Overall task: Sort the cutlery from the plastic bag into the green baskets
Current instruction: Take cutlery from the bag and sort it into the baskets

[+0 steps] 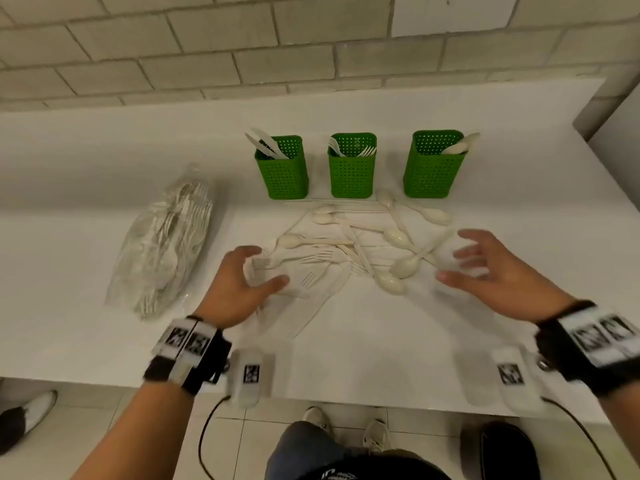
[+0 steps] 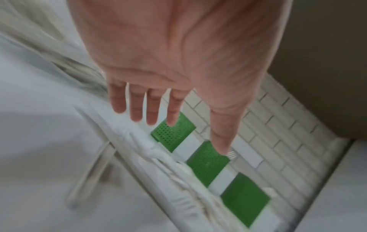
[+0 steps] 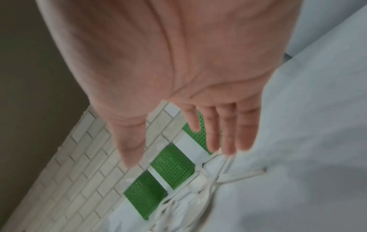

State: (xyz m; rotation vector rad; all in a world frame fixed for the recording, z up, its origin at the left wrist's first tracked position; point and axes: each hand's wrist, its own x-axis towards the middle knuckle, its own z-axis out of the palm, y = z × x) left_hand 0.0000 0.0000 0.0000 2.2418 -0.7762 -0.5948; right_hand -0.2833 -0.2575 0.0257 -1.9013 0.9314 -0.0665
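Observation:
Three green perforated baskets stand in a row on the white counter: the left basket [image 1: 282,168] holds knives, the middle basket [image 1: 352,166] forks, the right basket [image 1: 434,164] spoons. A loose pile of white plastic cutlery [image 1: 353,247] lies in front of them. My left hand [image 1: 258,268] hovers over the pile's left edge with relaxed fingers [image 2: 137,106] and holds nothing. My right hand [image 1: 467,263] hovers at the pile's right edge, its fingers [image 3: 226,133] spread and empty. A clear plastic bag [image 1: 166,244] with more cutlery lies at the left.
A tiled wall [image 1: 242,46] runs behind the counter. The counter's front edge [image 1: 346,400] is near my body, with the floor, shoes and cables below. Bare counter surface [image 1: 69,185] lies far left of the bag.

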